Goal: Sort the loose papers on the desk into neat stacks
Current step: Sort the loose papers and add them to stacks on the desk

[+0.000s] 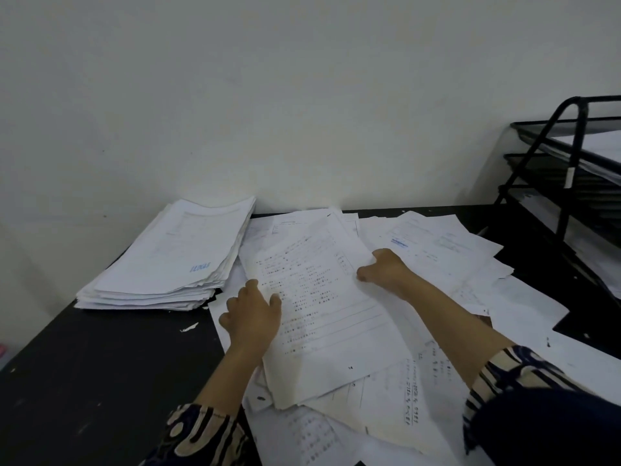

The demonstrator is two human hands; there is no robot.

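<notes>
**Both hands on a sheaf, stack waiting at upper left**

The left hand (250, 319) gripped the left edge of a small sheaf (322, 307) at the centre of the frame, fingers curled under it and thumb on top. The right hand (383, 269) held the sheaf's right edge with fingers curled round it. The sheaf lay tilted over the loose papers (447, 250) that spread across the right half of the desk (100, 364). A fairly neat stack (171, 260) sat at the upper left, just beside the sheaf.

The likely trouble: the sheaf's sheets were fanned at the lower edge, so lifting it could drop some or drag papers from beneath. Its ragged edges could leave the stack untidy.

Print on the sheets was too small to read. A black tray rack (571, 169) was cut off at the right edge, its contents mostly hidden.
</notes>
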